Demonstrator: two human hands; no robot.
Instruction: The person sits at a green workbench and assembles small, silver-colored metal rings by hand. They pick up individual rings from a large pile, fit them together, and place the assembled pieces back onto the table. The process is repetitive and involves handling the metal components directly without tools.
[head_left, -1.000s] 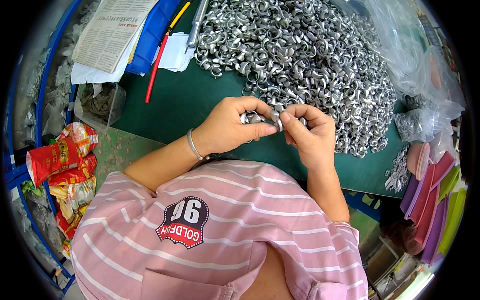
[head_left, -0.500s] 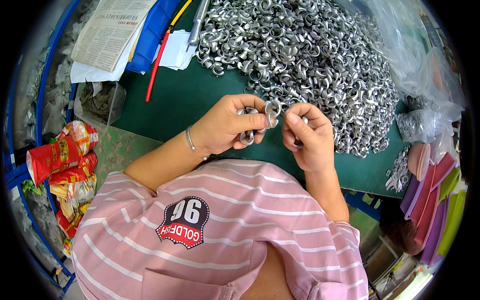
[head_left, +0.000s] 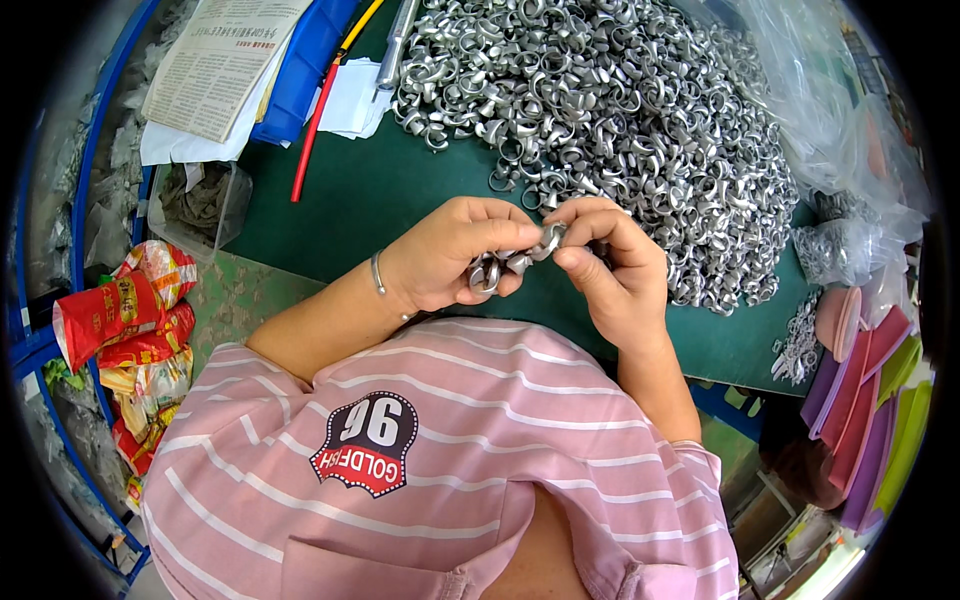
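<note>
Several silver-grey metal rings [head_left: 487, 273] sit cupped in the curled fingers of my left hand [head_left: 440, 250]. At that hand's thumb tip is one more ring [head_left: 548, 240], which my right hand [head_left: 625, 275] grips from the other side between thumb and forefinger. My right hand's other fingers are curled, and whether they hide another ring cannot be seen. Just beyond both hands, a large heap of similar rings [head_left: 620, 130] covers much of the green tabletop [head_left: 380, 220].
A red and yellow pencil [head_left: 312, 130], white paper [head_left: 355, 100], a blue tray [head_left: 300, 70] and newspaper [head_left: 220, 75] lie at far left. A clear plastic box [head_left: 235, 205] stands by the left edge. Plastic bags [head_left: 840, 240], small metal pieces [head_left: 797, 340] and coloured bins [head_left: 860, 400] are right.
My right hand has moved left and up to meet my left hand, its thumb and forefinger now on the ring there. My left hand has stayed nearly in place.
</note>
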